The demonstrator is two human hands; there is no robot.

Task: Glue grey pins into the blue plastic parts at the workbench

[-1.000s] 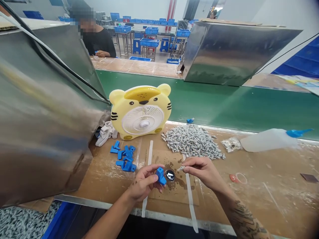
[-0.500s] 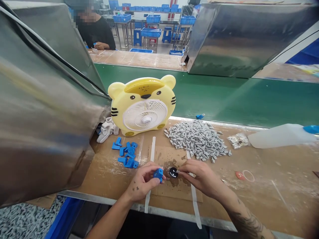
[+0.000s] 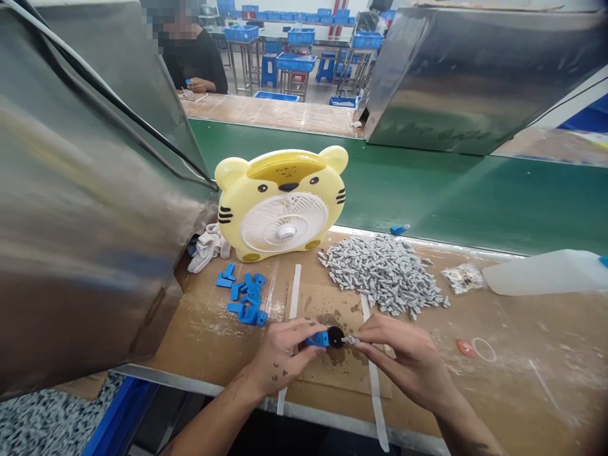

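On the bench (image 3: 546, 335), over a cardboard sheet (image 3: 332, 379) marked with dark wet spots, I have both hands in view through the head camera. Left hand (image 3: 287, 351): grip clamped on a blue block (image 3: 319, 339), thumb below and fingers above, the block's end facing right. Right hand (image 3: 403, 354): grip pinched together on a small grey piece (image 3: 351, 341), its thin pale tip pointing left. A round dark dish (image 3: 336, 334) lies between the two; I cannot tell from this angle whether the block or the tip touches it.

I record loose blue blocks (image 3: 247, 301) grouped left of the sheet, and a heap of grey pieces (image 3: 384, 272) beyond the right hand. A yellow animal-faced fan (image 3: 285, 218) stands behind the blue group, with white cloth (image 3: 209, 246) beside its left foot. At right I note a clear bag (image 3: 463, 278) beside a translucent bottle (image 3: 546, 275) lying on its side, and nearer, a red tag (image 3: 465, 348) with a pale loop. Across the green belt (image 3: 475, 190), a co-worker's hand (image 3: 202, 85) holds something small and blue.
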